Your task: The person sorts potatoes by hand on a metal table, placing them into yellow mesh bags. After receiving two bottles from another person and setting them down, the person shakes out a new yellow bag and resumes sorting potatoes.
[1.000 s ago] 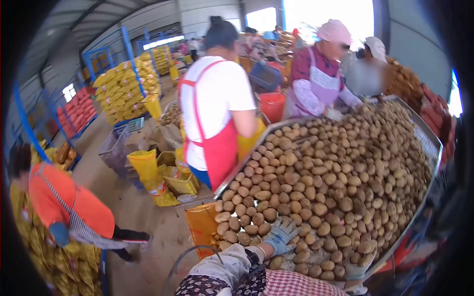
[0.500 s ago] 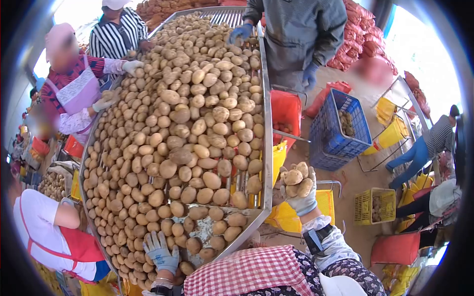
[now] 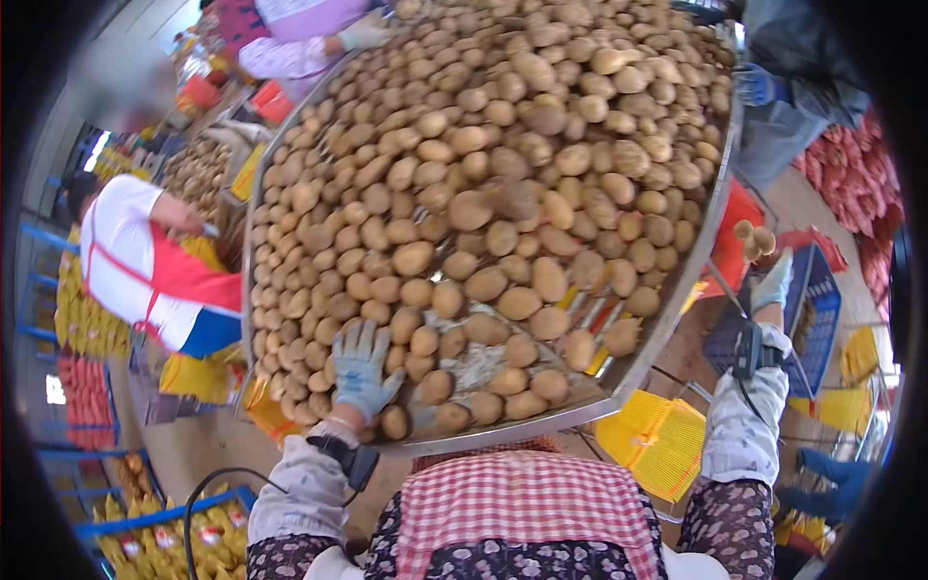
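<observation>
My left hand (image 3: 362, 372), in a light glove, lies flat with fingers spread on the potatoes (image 3: 413, 257) at the near left of a metal-edged sorting table (image 3: 512, 431). Beyond the table's right edge my gloved right hand (image 3: 773, 282) is stretched out, its fingers extended. A few potatoes (image 3: 762, 240) are just past its fingertips, apparently in the air and apart from the glove. Below them are a red container (image 3: 737, 217) and a blue crate (image 3: 818, 319). Rollers and a wet metal patch show between potatoes near the table's front.
A yellow basket (image 3: 652, 440) stands below the table's right corner. A person in a red apron (image 3: 184, 261) works at the left. Another person's gloved hand (image 3: 362, 35) is at the far left edge, and a blue-gloved hand (image 3: 759, 85) at the far right. Red sacks (image 3: 851, 174) lie beyond.
The view has swung rightward. My right hand has reached outward, and the potatoes it held have left the palm. My left hand is still spread on the potatoes.
</observation>
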The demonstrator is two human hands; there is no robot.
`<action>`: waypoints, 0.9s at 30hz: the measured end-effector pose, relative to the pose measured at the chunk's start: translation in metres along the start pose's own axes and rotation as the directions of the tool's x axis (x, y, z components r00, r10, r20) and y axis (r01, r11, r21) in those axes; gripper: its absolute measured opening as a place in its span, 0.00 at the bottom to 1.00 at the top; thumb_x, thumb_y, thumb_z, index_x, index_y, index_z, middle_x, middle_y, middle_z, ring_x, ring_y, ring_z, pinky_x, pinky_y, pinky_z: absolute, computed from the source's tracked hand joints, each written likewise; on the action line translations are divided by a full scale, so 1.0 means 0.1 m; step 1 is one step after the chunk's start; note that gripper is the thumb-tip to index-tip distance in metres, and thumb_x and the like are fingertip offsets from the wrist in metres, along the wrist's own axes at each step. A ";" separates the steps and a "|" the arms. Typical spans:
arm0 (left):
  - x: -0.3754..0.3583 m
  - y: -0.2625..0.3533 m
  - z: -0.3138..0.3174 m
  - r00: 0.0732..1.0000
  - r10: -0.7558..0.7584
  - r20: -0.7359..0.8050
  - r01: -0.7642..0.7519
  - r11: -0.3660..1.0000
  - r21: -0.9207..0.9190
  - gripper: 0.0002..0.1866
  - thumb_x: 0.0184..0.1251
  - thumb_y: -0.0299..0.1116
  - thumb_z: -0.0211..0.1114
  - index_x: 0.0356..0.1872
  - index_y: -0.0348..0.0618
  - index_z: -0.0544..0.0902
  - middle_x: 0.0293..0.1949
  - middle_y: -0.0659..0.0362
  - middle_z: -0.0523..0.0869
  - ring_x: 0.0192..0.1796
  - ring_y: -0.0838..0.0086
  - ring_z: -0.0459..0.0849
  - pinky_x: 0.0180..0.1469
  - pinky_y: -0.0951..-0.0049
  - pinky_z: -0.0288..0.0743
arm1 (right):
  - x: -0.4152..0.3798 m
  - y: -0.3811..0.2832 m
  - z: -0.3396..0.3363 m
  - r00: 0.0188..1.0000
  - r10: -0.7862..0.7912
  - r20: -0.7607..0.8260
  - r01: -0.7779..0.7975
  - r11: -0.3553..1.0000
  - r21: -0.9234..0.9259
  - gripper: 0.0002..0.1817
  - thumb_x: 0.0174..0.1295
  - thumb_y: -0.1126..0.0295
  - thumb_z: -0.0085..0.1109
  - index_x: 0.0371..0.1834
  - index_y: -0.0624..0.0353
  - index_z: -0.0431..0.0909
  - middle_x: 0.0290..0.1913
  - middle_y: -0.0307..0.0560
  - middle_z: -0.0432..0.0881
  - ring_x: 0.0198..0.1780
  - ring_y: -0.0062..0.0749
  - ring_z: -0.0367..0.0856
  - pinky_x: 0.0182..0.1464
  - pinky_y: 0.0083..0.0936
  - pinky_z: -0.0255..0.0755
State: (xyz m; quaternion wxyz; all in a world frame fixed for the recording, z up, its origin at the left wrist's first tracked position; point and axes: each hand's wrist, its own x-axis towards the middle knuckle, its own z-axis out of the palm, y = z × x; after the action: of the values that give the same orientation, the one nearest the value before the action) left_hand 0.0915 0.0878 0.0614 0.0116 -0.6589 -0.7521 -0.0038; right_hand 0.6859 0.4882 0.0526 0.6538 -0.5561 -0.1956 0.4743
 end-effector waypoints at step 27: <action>-0.69 -0.13 -0.01 0.989 0.113 -0.095 -0.143 0.893 -0.427 0.30 0.57 0.48 0.61 0.61 0.50 0.73 0.65 0.46 0.67 0.68 0.40 0.59 0.67 0.42 0.55 | -4.30 1.25 2.04 0.494 0.592 0.637 -0.628 0.750 -0.209 0.16 0.62 0.61 0.56 0.49 0.59 0.74 0.37 0.47 0.82 0.36 0.35 0.82 0.37 0.29 0.79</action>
State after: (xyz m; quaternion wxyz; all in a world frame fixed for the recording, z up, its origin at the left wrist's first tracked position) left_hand 0.0882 0.0180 0.0609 -0.1094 -0.6925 -0.6867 -0.1922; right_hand 0.2719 0.2299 0.1179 0.3416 -0.3629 -0.1949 0.8448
